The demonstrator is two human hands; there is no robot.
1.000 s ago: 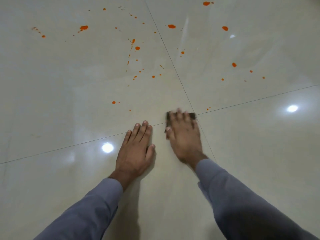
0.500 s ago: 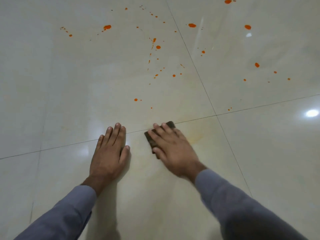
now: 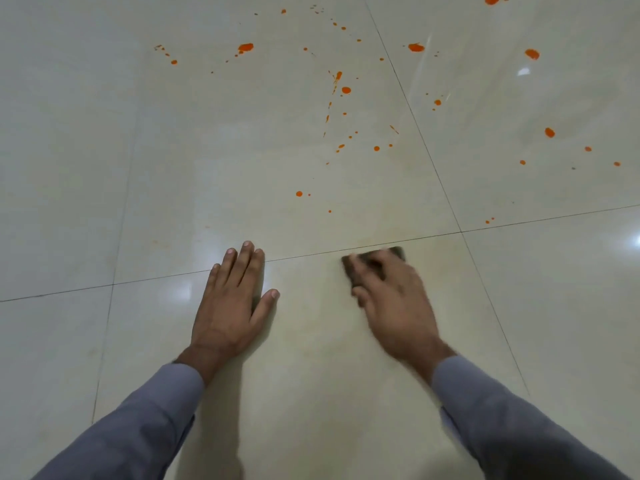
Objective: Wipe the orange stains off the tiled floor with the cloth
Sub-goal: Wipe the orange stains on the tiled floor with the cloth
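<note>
A small dark cloth [image 3: 394, 252] lies flat on the cream tiled floor [image 3: 329, 358], just below a grout line. My right hand [image 3: 391, 299] presses on it with straight fingers and is motion-blurred; most of the cloth is hidden under the fingers. My left hand [image 3: 232, 303] rests flat on the floor to the left, fingers straight and thumb spread. Several orange stains [image 3: 346, 90] dot the tiles beyond the hands; the nearest drops [image 3: 299, 194] lie above the grout line. A larger blot [image 3: 246, 47] sits further back.
Grout lines cross at the right [image 3: 461, 231]. More orange spots [image 3: 549, 132] speckle the far right tile. Bright light reflections [image 3: 181, 292] show on the glossy tiles. Both forearms wear grey sleeves [image 3: 512, 420].
My right hand has slid the cloth to the right, away from my left hand. The left hand stays planted. The view has shifted, so the stains sit lower and more central.
</note>
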